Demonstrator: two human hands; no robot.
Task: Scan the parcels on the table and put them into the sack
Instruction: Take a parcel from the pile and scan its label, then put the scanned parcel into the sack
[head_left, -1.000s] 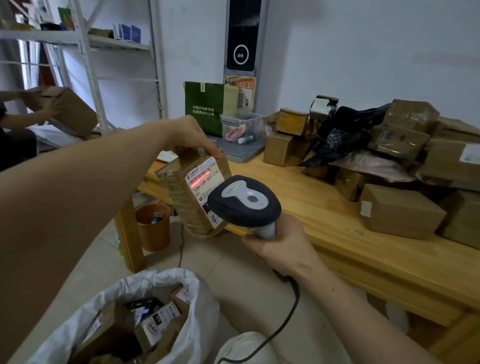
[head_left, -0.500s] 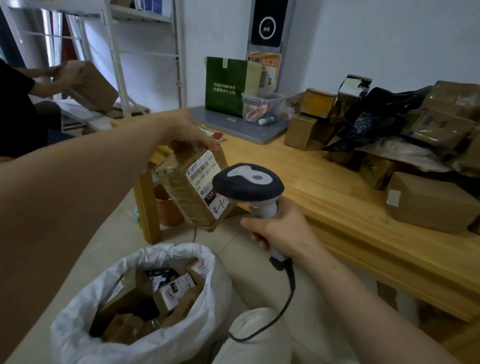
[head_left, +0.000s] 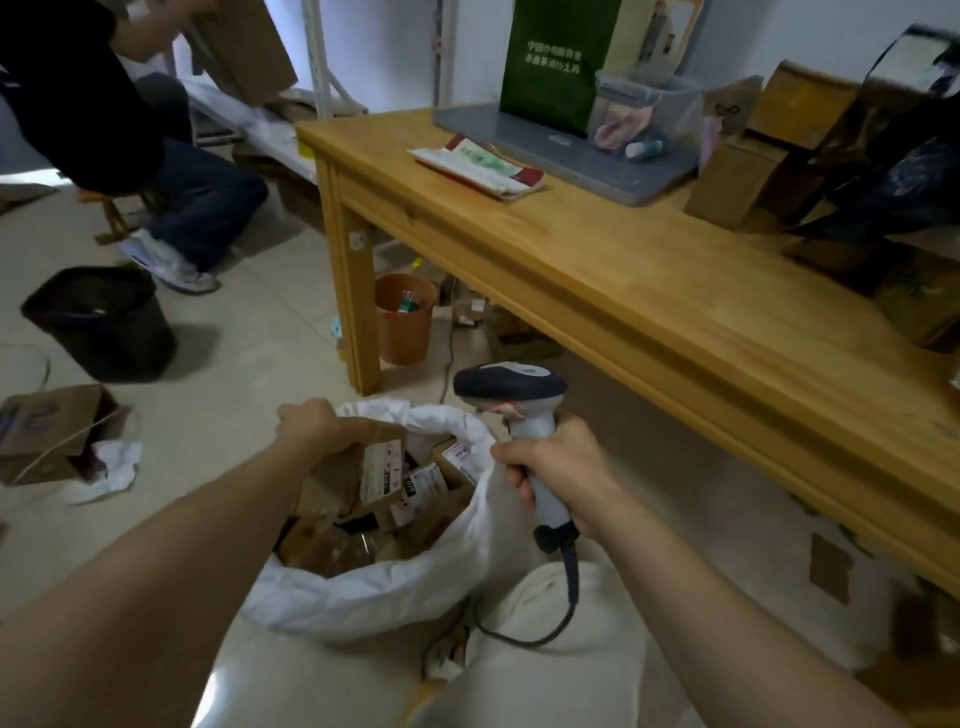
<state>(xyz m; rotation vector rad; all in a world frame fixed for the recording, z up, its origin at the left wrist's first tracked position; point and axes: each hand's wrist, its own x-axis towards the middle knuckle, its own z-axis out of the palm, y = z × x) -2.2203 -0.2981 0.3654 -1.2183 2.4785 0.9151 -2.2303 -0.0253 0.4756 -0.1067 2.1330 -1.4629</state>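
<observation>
My left hand (head_left: 311, 426) is curled over the top edge of a brown parcel (head_left: 335, 480), gripping it at the near-left side of the sack's mouth, white label facing right. The parcel's lower end is down inside the sack (head_left: 363, 590), a white one standing open on the floor between my knees. The sack holds a jumble of other labelled boxes (head_left: 434, 480), packed close together.

My right hand (head_left: 558, 467) is wrapped tight round the handle of the scanner (head_left: 511, 384), just right of the sack's rim, its dark head pointing left. Its cable (head_left: 571, 587) loops down over my lap.

Beyond is the wooden table (head_left: 623, 270). At its far right lies a heap of parcels (head_left: 737, 176) with a black bag (head_left: 893, 192) among them. A clear tub (head_left: 649, 104) there holds something pink and a small bottle. Under the table an orange bin (head_left: 405, 332) has a green-and-white item inside. Left on the floor are a black bin (head_left: 98, 332) and an open carton (head_left: 52, 431).
</observation>
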